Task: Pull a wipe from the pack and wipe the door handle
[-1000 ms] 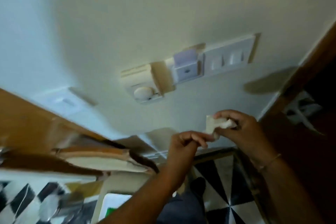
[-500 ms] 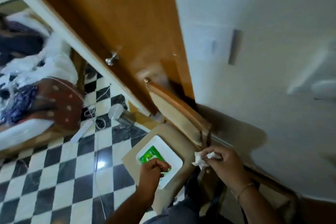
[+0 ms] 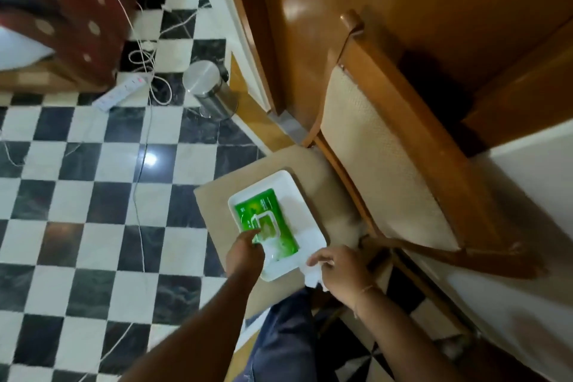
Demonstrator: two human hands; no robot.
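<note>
Checkered floor tiles (image 3: pixel 93 164) spread to our left, and beside them a white tray (image 3: pixel 310 226) on the chair seat (image 3: pixel 217 195) holds the green wipe pack (image 3: pixel 273 211). Our left hand (image 3: pixel 245 254) presses its fingers (image 3: pixel 252 231), curled but holding nothing, on the pack's flap. Our right hand (image 3: pixel 341 270) is clenched around a crumpled wipe (image 3: pixel 311 274), so we should press the flap flat, then find the door handle, which is out of view.

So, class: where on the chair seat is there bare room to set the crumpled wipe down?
Free: the seat strip left of the white tray, and the patch between tray and backrest. Crowded: the tray, filled by the green wipe pack and left hand; the right hand holds the wipe.
</note>
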